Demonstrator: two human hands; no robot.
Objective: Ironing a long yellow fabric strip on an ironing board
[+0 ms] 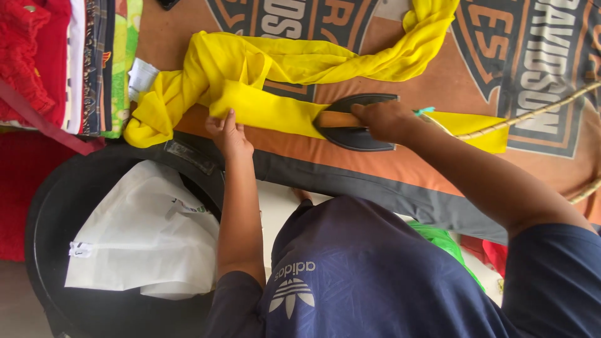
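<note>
Ironing surface, an orange cloth with large dark and pale lettering and a grey border along its near edge, seen from above the person's head. Long bright yellow fabric lies across it: a flattened strip runs from left to right along the near part of the surface, while the remainder is bunched at the left and twists away in a loose rope toward the far right. Black boat-shaped flat iron with a pale wooden handle rests on the flattened strip, roughly at the middle of the scene. Right hand is clenched around that handle, the arm reaching in from the near right. Left hand lies flat with fingers extended, pressing the near edge of the strip just left of the iron; hand and iron are apart. Braided beige cord runs from beside the iron to the right edge. Stack of folded garments in red, white, dark and green stands at the far left. Round black tub at the near left holds a crumpled white plastic bag. Navy short-sleeved shirt of the person fills the near centre.
</note>
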